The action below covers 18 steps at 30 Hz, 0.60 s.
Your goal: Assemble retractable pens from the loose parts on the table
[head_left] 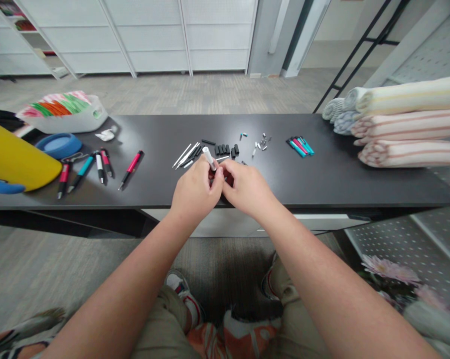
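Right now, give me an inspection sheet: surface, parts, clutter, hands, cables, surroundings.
Surface: dark table, items spread across it.
Parts: white tube in hand; black tubes, thin rods, silver bits beyond the hands; pink and teal pieces farther right; pens left.
Clutter: yellow container, tissue left; rolled towels right.
Hands: left hand holds the white tube; right hand close by, its grip unclear.
Cables: nothing seen.
Surroundings: carpet, white panels beyond.

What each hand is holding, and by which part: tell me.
The left hand holds a white pen part by its lower portion, its top sticking out. Whether the right hand grips anything cannot be told.
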### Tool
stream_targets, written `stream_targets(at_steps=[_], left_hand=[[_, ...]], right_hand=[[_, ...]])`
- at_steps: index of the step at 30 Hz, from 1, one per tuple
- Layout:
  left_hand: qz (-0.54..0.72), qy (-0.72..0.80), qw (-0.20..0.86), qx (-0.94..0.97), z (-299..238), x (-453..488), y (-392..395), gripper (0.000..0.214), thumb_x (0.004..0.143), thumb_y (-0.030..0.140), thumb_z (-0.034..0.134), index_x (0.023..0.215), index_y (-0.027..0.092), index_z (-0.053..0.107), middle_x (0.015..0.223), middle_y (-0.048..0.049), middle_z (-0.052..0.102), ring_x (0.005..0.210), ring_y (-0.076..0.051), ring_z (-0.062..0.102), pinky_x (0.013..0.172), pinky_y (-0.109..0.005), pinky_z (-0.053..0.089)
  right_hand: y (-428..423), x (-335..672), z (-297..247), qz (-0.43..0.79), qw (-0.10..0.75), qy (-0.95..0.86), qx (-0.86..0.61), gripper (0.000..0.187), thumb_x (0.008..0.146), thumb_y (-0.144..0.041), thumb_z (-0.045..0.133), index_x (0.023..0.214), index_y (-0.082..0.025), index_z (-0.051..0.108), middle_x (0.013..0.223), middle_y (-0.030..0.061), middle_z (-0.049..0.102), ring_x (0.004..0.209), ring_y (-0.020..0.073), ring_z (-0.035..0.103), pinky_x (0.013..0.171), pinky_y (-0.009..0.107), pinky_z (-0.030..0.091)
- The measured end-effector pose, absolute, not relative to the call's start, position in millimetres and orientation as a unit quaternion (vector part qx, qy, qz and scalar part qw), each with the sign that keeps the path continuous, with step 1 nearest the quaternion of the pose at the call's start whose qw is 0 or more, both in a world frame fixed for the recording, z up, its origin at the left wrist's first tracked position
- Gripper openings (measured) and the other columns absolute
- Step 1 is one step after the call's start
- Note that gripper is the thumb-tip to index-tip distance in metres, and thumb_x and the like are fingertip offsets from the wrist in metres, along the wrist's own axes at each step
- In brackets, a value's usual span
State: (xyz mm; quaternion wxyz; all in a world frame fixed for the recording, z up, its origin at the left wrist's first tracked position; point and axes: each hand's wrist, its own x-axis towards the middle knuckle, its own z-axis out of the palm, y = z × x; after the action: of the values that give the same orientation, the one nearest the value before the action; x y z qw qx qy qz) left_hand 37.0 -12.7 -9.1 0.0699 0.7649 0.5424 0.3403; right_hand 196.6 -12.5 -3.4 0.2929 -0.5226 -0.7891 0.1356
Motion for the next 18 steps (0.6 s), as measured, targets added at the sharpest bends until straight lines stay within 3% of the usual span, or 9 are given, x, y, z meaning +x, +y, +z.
stream_targets(at_steps=[18], left_hand=[[0.340,0.543,0.070,0.764,-8.3,37.1,-13.1,0.015,0.102,0.032,0.055,0.110,0.020,0.060,0.095,-0.0069,0.072,0.082,-0.022,0.069,0.077,-0.035,0.052]], right_hand=[[-12.1,197.3,-5.4,0.133,0.304,-0.792,-0.513,0.013,0.098,-0.024,0.053,0.101,-0.022,0.066,0.085,0.0037,0.073,0.070,0.0192,0.059,0.065,0.030,0.034]])
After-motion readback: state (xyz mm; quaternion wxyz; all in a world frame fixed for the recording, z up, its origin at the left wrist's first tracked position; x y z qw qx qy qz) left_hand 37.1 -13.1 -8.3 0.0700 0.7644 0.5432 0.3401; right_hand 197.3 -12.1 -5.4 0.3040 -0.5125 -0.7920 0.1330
